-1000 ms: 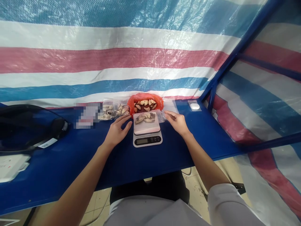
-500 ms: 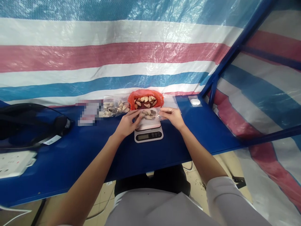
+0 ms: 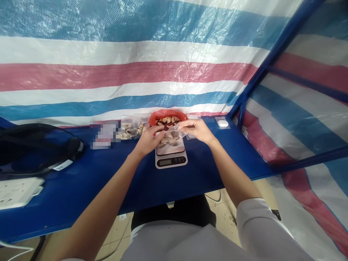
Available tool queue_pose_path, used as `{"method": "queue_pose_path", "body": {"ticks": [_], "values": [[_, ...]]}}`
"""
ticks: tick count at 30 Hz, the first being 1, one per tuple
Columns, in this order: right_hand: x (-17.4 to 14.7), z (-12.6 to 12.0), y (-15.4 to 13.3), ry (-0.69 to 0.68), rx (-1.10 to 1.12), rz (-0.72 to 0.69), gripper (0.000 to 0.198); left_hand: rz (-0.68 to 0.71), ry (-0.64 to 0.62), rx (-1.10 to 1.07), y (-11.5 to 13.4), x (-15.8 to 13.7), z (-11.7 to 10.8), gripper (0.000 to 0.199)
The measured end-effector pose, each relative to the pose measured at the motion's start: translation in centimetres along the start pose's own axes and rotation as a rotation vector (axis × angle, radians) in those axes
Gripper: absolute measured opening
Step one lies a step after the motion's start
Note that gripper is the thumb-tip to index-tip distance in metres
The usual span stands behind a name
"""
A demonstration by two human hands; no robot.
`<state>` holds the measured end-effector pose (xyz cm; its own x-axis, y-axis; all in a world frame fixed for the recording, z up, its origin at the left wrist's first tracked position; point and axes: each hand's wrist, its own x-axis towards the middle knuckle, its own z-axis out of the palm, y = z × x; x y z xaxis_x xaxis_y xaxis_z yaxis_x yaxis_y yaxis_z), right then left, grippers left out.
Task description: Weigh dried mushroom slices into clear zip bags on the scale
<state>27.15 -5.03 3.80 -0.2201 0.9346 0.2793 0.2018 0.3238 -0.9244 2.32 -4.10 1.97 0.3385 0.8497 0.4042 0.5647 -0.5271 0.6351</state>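
Between my hands a clear plastic bag with several pale, brown-edged pieces in it is held just over a white digital scale. My left hand pinches the bag's left side, its fingers partly bent. At the bag's upper right, my right hand has thumb and fingers closed on the plastic edge. Right behind the scale sits an open red plastic bag with more of the cut pieces inside. Whether the clear bag rests on the scale's plate I cannot tell.
Filled clear bags lie left of the red bag on the blue table. Further left are a blurred-out item, a black headset-like object and a white power strip. A white mouse-like object lies right. Striped sheeting hangs behind.
My right hand has moved slightly left and up along the clear bag, its fingers now at the bag's top edge. The bag has tilted. The whole view has shifted a little.
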Motion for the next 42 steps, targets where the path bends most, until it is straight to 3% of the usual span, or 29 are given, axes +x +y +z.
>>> {"method": "queue_pose_path", "body": {"ticks": [6, 11, 15, 19, 22, 25, 27, 33, 42], "values": [[1.8, 0.0, -1.9, -0.106, -0.080, -0.110, 0.023, -0.158, -0.117, -0.333, 1.2, 2.3, 0.1, 0.058], [2.8, -0.1, -2.3, -0.133, -0.097, -0.147, 0.021, -0.282, -0.180, -0.646, 0.9, 2.9, 0.1, 0.048], [2.9, -0.3, -2.3, -0.104, -0.071, -0.117, 0.025, -0.376, -0.115, -0.833, 0.6, 2.9, 0.5, 0.040], [2.6, -0.1, -0.9, 0.057, 0.030, -0.121, 0.028, -0.440, 0.037, -0.978, 0.9, 2.5, 1.4, 0.039], [2.4, 0.5, 1.0, 0.204, 0.158, -0.040, 0.034, -0.486, 0.228, -1.045, 1.5, 1.8, 2.5, 0.042], [2.3, 1.7, 2.5, 0.242, 0.302, 0.192, 0.043, -0.526, 0.397, -1.073, 2.5, 1.0, 3.5, 0.043], [2.2, 2.5, 3.1, 0.262, 0.361, 0.273, 0.043, -0.554, 0.461, -1.061, 3.1, 0.5, 3.9, 0.042], [2.0, 4.2, 3.7, 0.258, 0.425, 0.209, 0.037, -0.631, 0.316, -1.079, 3.6, 0.6, 3.6, 0.045], [1.6, 4.6, 4.8, 0.247, 0.456, 0.239, 0.037, -0.443, 0.310, -0.984, 0.4, 1.3, 4.3, 0.034]]}}
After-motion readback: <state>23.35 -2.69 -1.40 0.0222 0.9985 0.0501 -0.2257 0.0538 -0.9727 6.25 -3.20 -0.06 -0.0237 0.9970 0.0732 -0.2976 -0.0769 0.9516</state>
